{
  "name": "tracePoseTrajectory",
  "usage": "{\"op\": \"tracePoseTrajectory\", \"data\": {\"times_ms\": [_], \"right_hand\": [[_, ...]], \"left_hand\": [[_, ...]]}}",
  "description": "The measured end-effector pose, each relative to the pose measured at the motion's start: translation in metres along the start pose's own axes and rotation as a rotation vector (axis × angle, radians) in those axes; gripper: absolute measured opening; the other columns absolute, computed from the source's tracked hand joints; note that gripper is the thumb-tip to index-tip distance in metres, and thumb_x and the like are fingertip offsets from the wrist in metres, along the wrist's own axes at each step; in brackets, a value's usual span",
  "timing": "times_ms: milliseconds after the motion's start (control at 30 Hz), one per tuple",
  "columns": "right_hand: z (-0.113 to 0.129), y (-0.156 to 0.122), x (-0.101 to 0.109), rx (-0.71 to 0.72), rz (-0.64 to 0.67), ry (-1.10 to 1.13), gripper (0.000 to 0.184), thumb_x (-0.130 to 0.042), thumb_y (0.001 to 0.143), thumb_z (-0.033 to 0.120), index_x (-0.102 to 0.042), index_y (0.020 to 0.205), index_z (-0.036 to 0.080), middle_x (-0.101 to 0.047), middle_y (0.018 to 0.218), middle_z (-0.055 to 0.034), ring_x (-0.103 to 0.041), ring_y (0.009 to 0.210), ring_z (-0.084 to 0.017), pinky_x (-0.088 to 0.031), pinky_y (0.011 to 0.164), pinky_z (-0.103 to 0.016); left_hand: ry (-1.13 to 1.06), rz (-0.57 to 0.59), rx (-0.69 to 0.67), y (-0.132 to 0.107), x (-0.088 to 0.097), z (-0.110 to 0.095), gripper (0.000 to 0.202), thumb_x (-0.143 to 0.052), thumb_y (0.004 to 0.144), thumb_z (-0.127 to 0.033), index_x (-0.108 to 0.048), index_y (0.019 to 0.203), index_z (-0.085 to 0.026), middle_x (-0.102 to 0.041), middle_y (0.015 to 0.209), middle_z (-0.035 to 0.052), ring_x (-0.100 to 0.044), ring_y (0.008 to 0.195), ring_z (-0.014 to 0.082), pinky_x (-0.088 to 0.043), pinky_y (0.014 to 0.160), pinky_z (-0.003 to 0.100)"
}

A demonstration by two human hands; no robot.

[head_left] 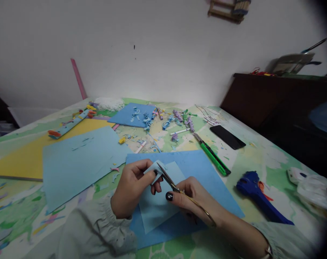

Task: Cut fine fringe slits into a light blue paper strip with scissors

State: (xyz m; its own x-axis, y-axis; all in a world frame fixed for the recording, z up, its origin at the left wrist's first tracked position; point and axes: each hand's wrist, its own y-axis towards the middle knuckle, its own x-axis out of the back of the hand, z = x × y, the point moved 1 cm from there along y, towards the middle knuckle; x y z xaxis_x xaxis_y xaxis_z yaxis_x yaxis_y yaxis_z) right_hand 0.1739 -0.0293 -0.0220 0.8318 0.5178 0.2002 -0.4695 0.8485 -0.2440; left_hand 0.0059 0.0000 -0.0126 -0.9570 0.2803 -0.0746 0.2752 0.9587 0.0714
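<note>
My left hand (136,181) pinches a small piece of light blue paper (156,167) between thumb and fingers. In my right hand (198,201) is a pair of scissors (166,177) with gold-coloured handles, its blades at the edge of that piece. Below both hands lies a light blue paper sheet (155,219), resting on a larger, darker blue sheet (220,190). The lower fingers of my right hand are partly hidden behind the scissors and palm.
A green utility knife (213,158), a black phone (227,137) and a blue glue gun (260,198) lie to the right. Curled paper pieces (167,122) and scraps are scattered at the back. Leftward are a light blue sheet (79,162) and a yellow sheet (17,162).
</note>
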Motion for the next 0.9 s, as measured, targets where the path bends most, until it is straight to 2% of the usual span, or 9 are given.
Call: {"op": "tracePoseTrajectory", "data": {"times_ms": [333, 567, 900], "right_hand": [[0.0022, 0.0012, -0.0021, -0.032, -0.026, 0.004, 0.051, -0.055, 0.071, 0.059, -0.036, 0.048, 0.018, -0.031, 0.037, 0.0072, -0.026, 0.033, -0.004, -0.017, 0.033, -0.019], [-0.0005, 0.0026, -0.0018, -0.002, -0.038, -0.045, 0.048, -0.054, 0.075, 0.052, -0.035, 0.048, 0.018, -0.027, 0.039, 0.0079, -0.024, 0.035, -0.003, -0.015, 0.034, -0.019], [0.0026, 0.0027, -0.0028, -0.003, -0.045, -0.065, 0.046, -0.053, 0.075, 0.050, -0.035, 0.047, 0.018, -0.027, 0.039, 0.0079, -0.023, 0.035, -0.004, -0.015, 0.035, -0.019]], "left_hand": [[0.051, -0.032, 0.003, -0.0013, -0.0020, -0.0049, 0.015, -0.054, 0.070, -0.018, -0.055, 0.056, -0.014, -0.058, 0.043, -0.0019, -0.050, 0.040, 0.0088, -0.040, 0.041, 0.019], [0.087, -0.036, 0.003, -0.0008, -0.0014, -0.0023, 0.015, -0.053, 0.071, -0.017, -0.054, 0.056, -0.014, -0.058, 0.042, -0.0027, -0.049, 0.039, 0.0079, -0.040, 0.042, 0.019], [0.070, -0.043, -0.015, -0.0006, -0.0013, -0.0016, 0.015, -0.053, 0.071, -0.017, -0.054, 0.056, -0.015, -0.058, 0.043, -0.0029, -0.049, 0.039, 0.0075, -0.040, 0.042, 0.018]]}}
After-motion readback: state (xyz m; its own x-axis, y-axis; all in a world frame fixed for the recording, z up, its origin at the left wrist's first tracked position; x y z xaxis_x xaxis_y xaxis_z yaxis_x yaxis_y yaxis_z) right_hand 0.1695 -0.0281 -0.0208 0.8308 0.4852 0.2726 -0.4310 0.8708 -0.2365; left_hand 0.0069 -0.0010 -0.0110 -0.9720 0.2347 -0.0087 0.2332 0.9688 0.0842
